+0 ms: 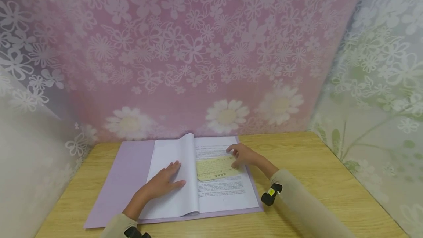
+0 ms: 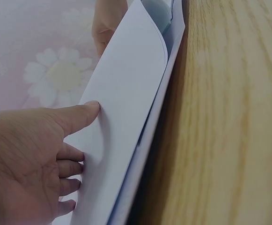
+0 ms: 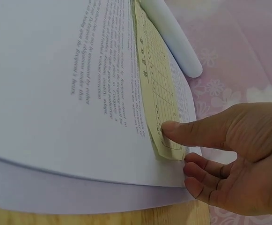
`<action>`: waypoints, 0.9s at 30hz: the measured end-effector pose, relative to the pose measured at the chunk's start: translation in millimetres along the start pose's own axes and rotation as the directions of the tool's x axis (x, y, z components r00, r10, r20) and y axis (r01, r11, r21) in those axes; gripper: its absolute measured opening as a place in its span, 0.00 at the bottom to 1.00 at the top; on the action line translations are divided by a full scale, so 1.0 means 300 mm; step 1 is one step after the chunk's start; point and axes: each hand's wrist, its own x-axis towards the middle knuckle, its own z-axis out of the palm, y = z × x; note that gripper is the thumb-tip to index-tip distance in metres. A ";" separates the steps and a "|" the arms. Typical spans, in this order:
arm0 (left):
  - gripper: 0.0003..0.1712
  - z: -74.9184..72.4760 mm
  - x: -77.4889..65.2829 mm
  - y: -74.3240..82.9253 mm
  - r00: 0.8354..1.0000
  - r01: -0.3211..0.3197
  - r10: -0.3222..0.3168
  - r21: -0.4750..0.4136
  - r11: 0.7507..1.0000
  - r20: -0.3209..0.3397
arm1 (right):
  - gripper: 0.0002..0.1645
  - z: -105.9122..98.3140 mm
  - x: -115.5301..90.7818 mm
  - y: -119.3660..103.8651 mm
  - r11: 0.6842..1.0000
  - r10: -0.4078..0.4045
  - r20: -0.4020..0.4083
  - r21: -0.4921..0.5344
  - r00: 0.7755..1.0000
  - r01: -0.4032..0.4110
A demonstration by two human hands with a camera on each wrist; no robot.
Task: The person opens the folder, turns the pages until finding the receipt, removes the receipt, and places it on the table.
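Observation:
A light purple folder (image 1: 114, 183) lies spread on the table, with white sheets bound inside. My left hand (image 1: 163, 183) rests on the blank turned page (image 1: 166, 201), its fingers straight and the thumb apart; the left wrist view shows the fingertips touching the paper (image 2: 121, 108). On the printed page (image 1: 221, 197) at the right lies a yellow printed slip (image 1: 214, 168). The thumb and fingers of my right hand (image 1: 244, 157) bend around the slip's right end. In the right wrist view, the thumb lies on the slip (image 3: 159, 93) and a fingertip meets its corner.
The wood-grain table (image 1: 297, 179) carries the folder near its back edge. A pink floral backdrop (image 1: 198, 65) stands behind, with pale floral panels (image 1: 380, 102) at the sides. The turned pages curl up in a roll (image 1: 190, 172) at the middle.

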 end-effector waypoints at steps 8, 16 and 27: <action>0.48 0.001 0.002 0.003 1.000 -0.005 0.005 0.016 1.000 -0.013 | 0.26 -0.020 0.014 -0.002 1.000 -0.015 -0.001 0.009 1.000 0.015; 0.48 0.004 -0.003 0.006 1.000 0.010 -0.010 -0.001 1.000 -0.006 | 0.19 -0.025 0.033 0.008 1.000 -0.008 0.038 -0.004 0.999 0.009; 0.48 0.002 -0.005 0.002 1.000 0.002 -0.002 -0.002 1.000 -0.004 | 0.18 -0.031 0.044 -0.001 1.000 -0.023 0.065 -0.005 0.998 0.023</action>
